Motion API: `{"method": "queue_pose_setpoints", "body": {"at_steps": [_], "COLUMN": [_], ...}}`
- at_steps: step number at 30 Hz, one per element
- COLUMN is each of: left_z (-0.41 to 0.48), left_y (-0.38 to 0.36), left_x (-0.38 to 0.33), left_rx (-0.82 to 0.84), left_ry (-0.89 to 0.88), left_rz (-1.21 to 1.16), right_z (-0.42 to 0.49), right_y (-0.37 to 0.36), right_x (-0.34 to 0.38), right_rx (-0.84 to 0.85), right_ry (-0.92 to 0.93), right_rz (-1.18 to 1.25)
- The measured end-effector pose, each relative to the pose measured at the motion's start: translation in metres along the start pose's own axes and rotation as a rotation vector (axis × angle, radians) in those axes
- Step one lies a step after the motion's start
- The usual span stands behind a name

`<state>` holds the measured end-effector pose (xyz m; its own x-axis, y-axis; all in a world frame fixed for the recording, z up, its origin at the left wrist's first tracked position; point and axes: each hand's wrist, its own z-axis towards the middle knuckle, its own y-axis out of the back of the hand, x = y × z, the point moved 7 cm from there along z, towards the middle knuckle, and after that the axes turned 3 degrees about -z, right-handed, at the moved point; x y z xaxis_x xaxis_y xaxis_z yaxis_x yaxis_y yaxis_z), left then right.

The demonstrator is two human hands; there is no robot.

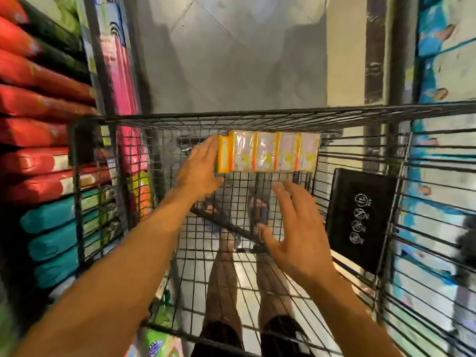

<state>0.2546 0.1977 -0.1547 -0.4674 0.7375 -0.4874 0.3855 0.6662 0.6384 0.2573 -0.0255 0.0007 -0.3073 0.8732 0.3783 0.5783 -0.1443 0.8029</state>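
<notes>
Carton multipack (269, 152) stands upright at the wire cart's (231, 117) far wall. Nearest, over the cart floor, the right hand (298, 235) hovers spread and empty; farther, the left hand (198, 171) presses straight fingers on the pack's left end. Unsupported, it could tip forward

— What do we see on the left of the frame?
— Red packs (38, 104) stacked above teal packs (51, 235).
— And on the right?
— We see a black sign (360, 217) and blue packages (443, 42).
</notes>
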Motion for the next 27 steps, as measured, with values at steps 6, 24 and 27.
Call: {"method": "queue_pose_setpoints", "body": {"at_steps": [6,24,27], "left_z": [0.038,-0.164,-0.219], "left_y": [-0.022,0.056,0.075], "left_x": [0.015,-0.009,-0.038], "left_rx": [-0.026,-0.143,-0.204], "left_ry": [-0.093,0.357,0.390], "left_rz": [-0.011,-0.807,-1.017], "right_z": [-0.002,-0.056,-0.081], "right_y": [-0.023,0.061,0.081], "right_x": [-0.001,0.067,0.085], "right_rx": [0.031,0.007,0.006], "right_ry": [-0.028,0.230,0.321], "right_rz": [0.044,0.129,0.140]}}
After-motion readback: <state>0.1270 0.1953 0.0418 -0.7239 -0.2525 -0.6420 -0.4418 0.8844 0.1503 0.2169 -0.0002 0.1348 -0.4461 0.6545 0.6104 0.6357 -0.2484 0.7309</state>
